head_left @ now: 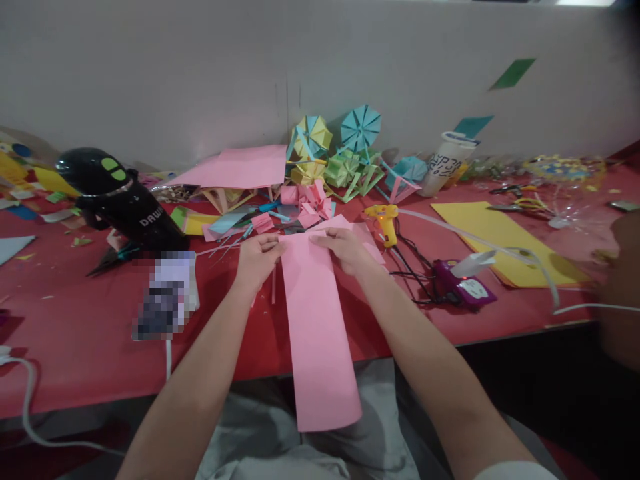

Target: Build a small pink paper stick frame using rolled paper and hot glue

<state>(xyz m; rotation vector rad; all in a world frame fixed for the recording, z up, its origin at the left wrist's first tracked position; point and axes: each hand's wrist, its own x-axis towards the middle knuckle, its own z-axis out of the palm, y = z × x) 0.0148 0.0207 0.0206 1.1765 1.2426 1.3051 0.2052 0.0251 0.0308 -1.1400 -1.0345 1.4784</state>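
A long strip of pink paper (320, 333) hangs over the table's front edge, its lower end above my lap. At its far left corner my left hand (260, 257) is closed, pinching the edge between thumb and fingers. My right hand (347, 250) grips the far right corner the same way, thumb on top. Behind and beside the right hand lies more pink paper (367, 237), partly covered. Folded pink paper pieces (313, 203) are heaped just beyond both hands.
A yellow glue gun (384, 223) and a purple power strip (465, 287) with cables lie right. Yellow paper (505, 243) and scissors (525, 205) are farther right. Paper umbrellas (361, 128) stand against the wall. At left are a black bottle (130, 207) and a blurred-out phone (167, 293).
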